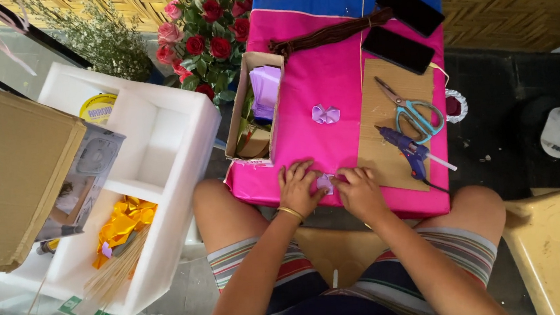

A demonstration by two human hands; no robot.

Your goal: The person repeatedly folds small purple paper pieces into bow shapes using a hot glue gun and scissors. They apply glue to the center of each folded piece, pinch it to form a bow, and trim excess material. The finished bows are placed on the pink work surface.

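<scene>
Both hands pinch a small lilac ribbon piece at the near edge of a pink table.

The left hand and right hand meet fingertip to fingertip, closed on the lilac ribbon piece between them. Just beyond the hands lies a finished lilac bow on the pink table. Past the right hand, a cardboard sheet carries scissors and a blue glue gun (its nozzle points away from the hands). Beyond the left hand stands an open cardboard box.

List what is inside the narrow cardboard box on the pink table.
The cardboard box holds a stack of pale purple pieces at its far end and brown and greenish bits nearer the person. Anything beneath the purple stack is covered.
</scene>
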